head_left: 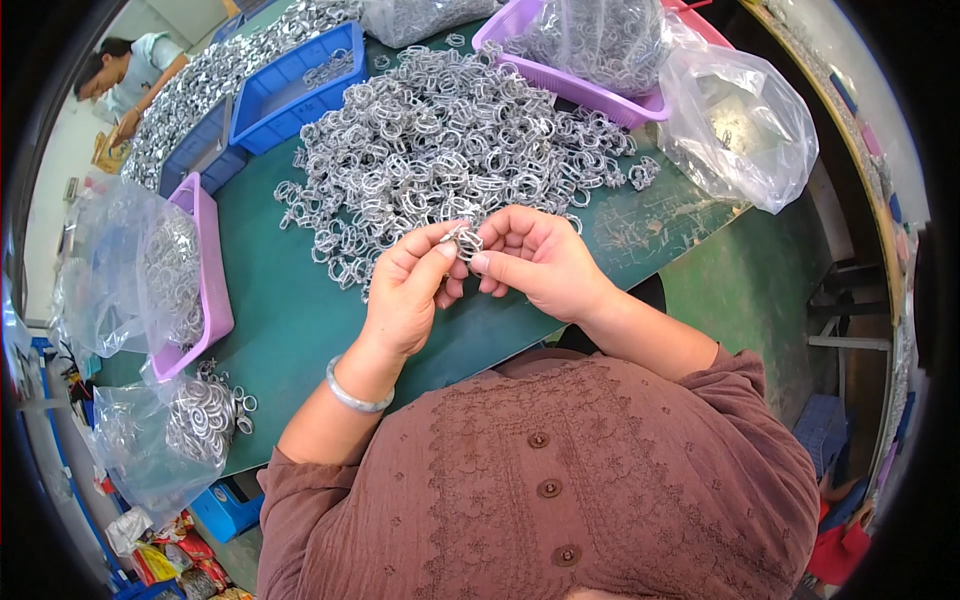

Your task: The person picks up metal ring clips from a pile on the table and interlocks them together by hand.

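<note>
Between the fingertips of both my hands is a small silver-grey metal ring piece (466,242). My left hand (415,270) pinches it from the left, thumb against the bent index finger. From the other side my right hand (535,262) grips it with thumb and fingers. Both hands are just above the near edge of a large heap of similar grey metal rings (450,140), spread over the green table (270,280). The fingers partly cover the piece, so its exact shape is hard to make out.
At the left stands a purple tray (212,260) with a bag of rings; another bag (205,420) lies nearer. Blue bins (300,85) sit beyond. Far right are a purple basket (590,90) and a clear plastic bag (740,125). Another person (135,80) works at far left.
</note>
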Motion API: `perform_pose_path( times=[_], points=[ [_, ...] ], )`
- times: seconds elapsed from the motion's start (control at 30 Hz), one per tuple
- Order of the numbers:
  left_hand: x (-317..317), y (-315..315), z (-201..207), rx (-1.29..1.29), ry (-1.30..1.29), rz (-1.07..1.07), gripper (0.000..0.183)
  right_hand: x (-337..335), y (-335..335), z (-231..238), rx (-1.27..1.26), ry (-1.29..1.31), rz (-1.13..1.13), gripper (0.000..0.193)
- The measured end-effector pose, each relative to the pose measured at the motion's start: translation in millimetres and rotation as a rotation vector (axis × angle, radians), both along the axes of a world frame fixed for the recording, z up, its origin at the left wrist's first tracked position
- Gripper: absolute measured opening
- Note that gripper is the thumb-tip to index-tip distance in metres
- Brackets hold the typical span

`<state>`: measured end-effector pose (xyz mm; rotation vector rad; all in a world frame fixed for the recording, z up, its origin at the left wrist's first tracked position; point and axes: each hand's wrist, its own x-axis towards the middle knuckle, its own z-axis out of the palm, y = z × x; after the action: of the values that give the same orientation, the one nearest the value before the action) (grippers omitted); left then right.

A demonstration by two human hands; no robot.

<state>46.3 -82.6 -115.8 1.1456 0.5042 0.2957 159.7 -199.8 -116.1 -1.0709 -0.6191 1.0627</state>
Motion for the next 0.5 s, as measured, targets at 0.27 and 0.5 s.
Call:
perform_pose_path(
  times=[0.27, 0.5],
  points=[
    [-4.2, 0.9, -6.0, 0.156, -0.108, -0.002, 0.022, -0.7, 2.6, 3.0, 0.014, -0.108, 0.002, 0.010],
    [-9.2, 3.1, -2.4, 0.196, -0.127, 0.053, 0.022, 0.8, 3.9, 4.8, 0.042, -0.667, -0.157, 0.008]
  ],
)
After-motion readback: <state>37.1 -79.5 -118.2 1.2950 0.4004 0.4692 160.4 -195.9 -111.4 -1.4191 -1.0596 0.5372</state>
